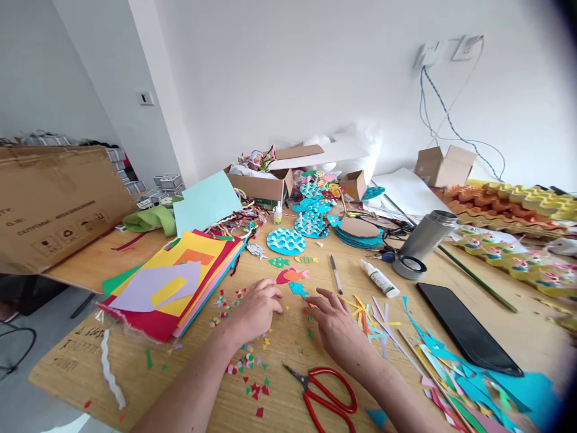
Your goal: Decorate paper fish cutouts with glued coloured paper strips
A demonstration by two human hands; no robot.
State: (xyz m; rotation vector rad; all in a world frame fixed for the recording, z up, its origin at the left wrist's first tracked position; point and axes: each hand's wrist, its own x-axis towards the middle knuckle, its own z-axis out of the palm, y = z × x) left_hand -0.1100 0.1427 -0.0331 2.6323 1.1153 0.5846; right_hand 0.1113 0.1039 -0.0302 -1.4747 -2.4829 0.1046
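My left hand [256,308] rests knuckles-up on the wooden table [293,355], its fingers curled together just below a red paper fish [292,276]. My right hand [334,320] lies beside it, fingers bent and pressed down near a small blue paper fish [298,290]. What the fingertips pinch is hidden. Tiny coloured paper scraps [246,361] lie scattered under my left wrist. Red-handled scissors [325,391] lie shut on the table between my forearms.
A stack of coloured paper sheets [175,282] lies to the left. A pen [336,274], glue bottle [379,278], steel flask [424,239] and black phone [469,331] sit to the right. Blue wave discs [285,241], cardboard boxes [265,183] and paper strips [451,373] crowd the table.
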